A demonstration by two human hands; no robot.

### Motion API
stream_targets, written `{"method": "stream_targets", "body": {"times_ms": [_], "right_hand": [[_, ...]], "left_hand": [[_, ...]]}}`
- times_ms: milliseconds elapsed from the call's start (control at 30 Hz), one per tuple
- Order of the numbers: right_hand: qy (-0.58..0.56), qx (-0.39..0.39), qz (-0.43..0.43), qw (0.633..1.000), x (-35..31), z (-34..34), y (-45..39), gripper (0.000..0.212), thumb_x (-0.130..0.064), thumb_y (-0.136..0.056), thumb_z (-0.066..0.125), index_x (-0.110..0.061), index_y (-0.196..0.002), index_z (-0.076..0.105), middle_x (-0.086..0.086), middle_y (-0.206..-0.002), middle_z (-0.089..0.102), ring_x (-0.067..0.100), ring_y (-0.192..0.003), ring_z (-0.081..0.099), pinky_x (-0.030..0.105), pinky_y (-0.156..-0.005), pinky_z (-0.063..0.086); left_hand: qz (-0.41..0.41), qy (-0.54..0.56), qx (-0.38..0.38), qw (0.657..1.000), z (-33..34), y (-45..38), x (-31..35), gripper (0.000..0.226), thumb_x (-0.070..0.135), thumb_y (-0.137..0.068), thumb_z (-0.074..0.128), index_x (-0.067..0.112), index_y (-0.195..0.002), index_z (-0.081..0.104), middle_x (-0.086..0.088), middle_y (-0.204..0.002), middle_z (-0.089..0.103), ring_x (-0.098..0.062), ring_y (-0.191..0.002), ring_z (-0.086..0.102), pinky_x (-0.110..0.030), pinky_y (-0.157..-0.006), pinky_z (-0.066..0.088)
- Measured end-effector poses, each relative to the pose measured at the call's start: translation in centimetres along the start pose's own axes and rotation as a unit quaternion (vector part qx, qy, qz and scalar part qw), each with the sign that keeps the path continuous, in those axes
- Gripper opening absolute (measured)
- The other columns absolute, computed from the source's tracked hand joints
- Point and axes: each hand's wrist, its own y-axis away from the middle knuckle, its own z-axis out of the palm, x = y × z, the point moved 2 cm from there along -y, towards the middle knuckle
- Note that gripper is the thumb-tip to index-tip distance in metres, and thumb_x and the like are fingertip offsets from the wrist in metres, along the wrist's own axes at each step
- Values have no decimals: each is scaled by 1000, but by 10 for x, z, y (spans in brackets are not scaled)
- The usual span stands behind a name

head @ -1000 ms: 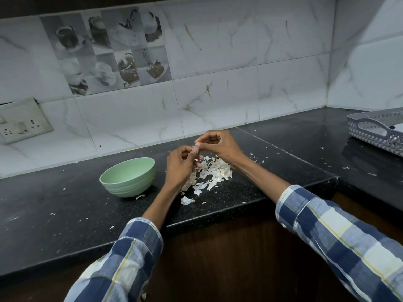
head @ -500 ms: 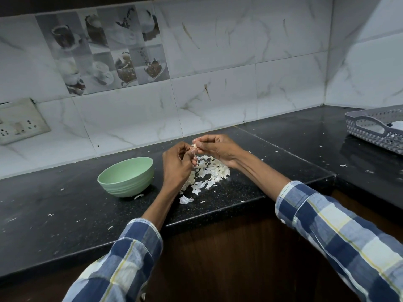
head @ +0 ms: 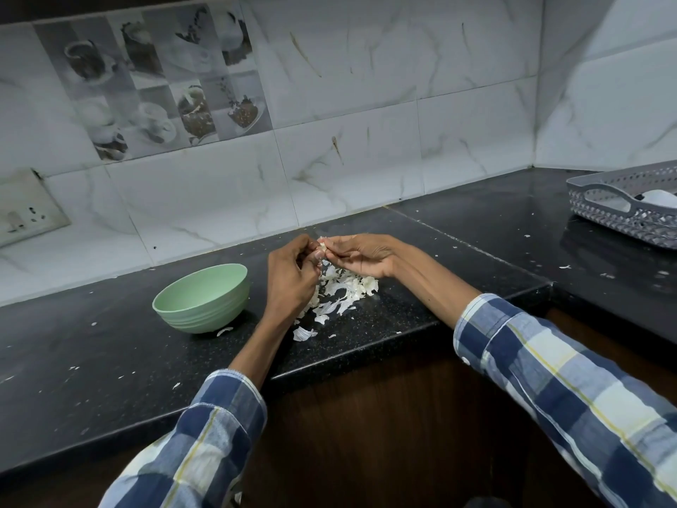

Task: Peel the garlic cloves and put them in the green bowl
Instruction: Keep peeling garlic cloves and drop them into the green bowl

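Note:
A small garlic clove (head: pixel 322 246) with papery skin is pinched between the fingertips of both hands above the black counter. My left hand (head: pixel 291 276) grips it from the left, my right hand (head: pixel 361 254) from the right. Most of the clove is hidden by the fingers. Under the hands lies a heap of white garlic peels (head: pixel 340 293). The green bowl (head: pixel 203 298) stands upright on the counter just left of my left hand; its inside is not visible from here.
A grey perforated basket (head: pixel 622 210) holding something white sits on the counter at the far right. A wall socket (head: pixel 25 214) is at the left on the tiled wall. Peel scraps lie scattered over the black counter (head: pixel 110 361), whose front edge runs below my forearms.
Both hands have stayed together over the peel heap, working the clove between the fingertips. The bowl and peels have not moved.

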Motion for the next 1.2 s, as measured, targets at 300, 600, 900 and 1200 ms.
{"method": "stream_targets", "body": {"times_ms": [300, 600, 900, 1200], "right_hand": [[131, 25, -110, 985, -3, 3, 1, 29, 5, -89, 70, 13, -117, 65, 20, -104, 70, 25, -97, 67, 26, -82, 63], [528, 80, -468, 704, -1, 19, 7, 11, -6, -83, 84, -5, -87, 74, 3, -87, 72, 16, -79, 72, 31, -75, 63], [468, 191, -471, 723, -7, 7, 2, 9, -8, -85, 83, -8, -91, 75, 1, -87, 75, 8, -78, 71, 19, -74, 58], [202, 68, -278, 937, -5, 0, 0, 18, 4, -90, 74, 0, -108, 73, 20, -112, 75, 30, -95, 76, 34, -81, 65]], "left_hand": [[-15, -33, 21, 999, 4, 0, 1, 16, 9, -99, 64, 15, -85, 66, -2, -71, 67, -23, -68, 61, -41, -64, 53], [-83, -33, 47, 995, 0, -4, -4, 15, 20, -101, 65, 12, -89, 69, -2, -77, 72, -22, -75, 71, -42, -68, 59], [-86, 53, 39, 994, 0, -2, -1, 19, 22, -108, 57, 11, -94, 65, -11, -89, 74, -16, -78, 65, -40, -79, 58], [-14, -146, 26, 989, -1, 3, -7, 16, 21, -107, 56, 27, -105, 71, 12, -95, 76, -12, -84, 71, -45, -78, 61]]}}
